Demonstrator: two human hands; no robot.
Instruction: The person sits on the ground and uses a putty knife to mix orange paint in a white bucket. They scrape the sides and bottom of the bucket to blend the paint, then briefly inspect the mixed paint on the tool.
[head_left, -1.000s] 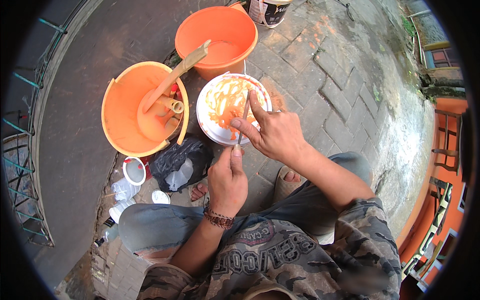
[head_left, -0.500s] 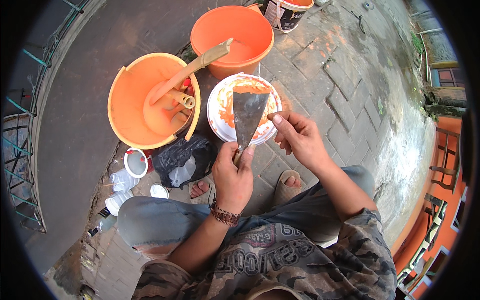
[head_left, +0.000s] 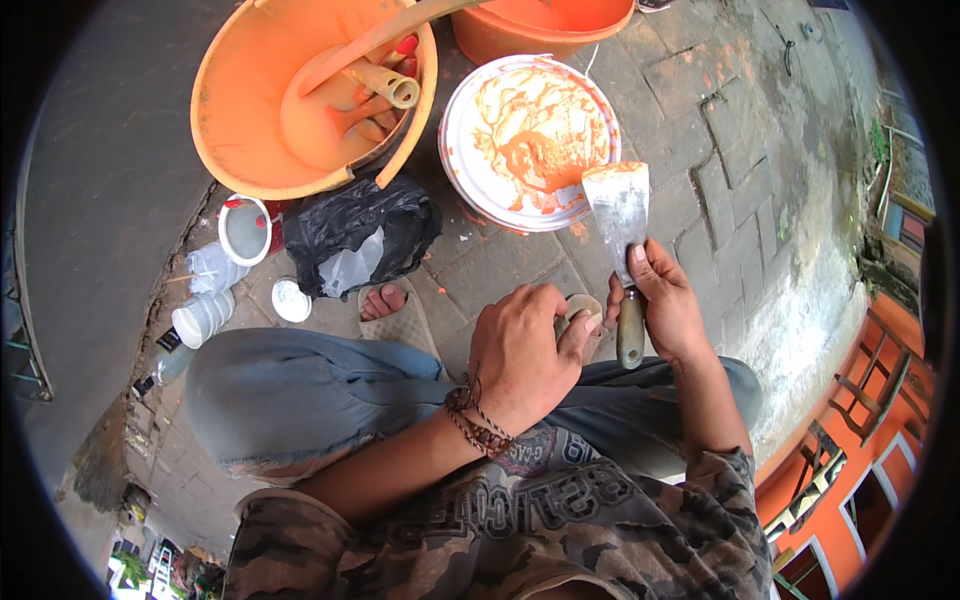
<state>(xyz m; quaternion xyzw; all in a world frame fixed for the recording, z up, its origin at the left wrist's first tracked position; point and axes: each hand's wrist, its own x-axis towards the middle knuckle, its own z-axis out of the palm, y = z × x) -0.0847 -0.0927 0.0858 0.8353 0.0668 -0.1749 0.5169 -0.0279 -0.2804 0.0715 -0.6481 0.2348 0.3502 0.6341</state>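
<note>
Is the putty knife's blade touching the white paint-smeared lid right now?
Cannot tell. In the head view the putty knife, held in the right hand, overlaps the edge of the white lid, but from above, contact and hovering look alike.

**Open paving on the right, clutter on the left**

Bare stone paving [head_left: 740, 170] lies open to the right of the white lid [head_left: 530, 140], up to the mossy kerb; the right hand [head_left: 665, 305] with the putty knife [head_left: 622, 235] stands just at the lid's near edge; the left hand [head_left: 520, 355] rests over the knee; to the left the way is blocked by the black bag [head_left: 355, 235], the orange tub [head_left: 310, 95], small cups [head_left: 205, 315] and a sandalled foot [head_left: 390, 310]; an orange bucket [head_left: 545, 25] closes the far side.
</note>
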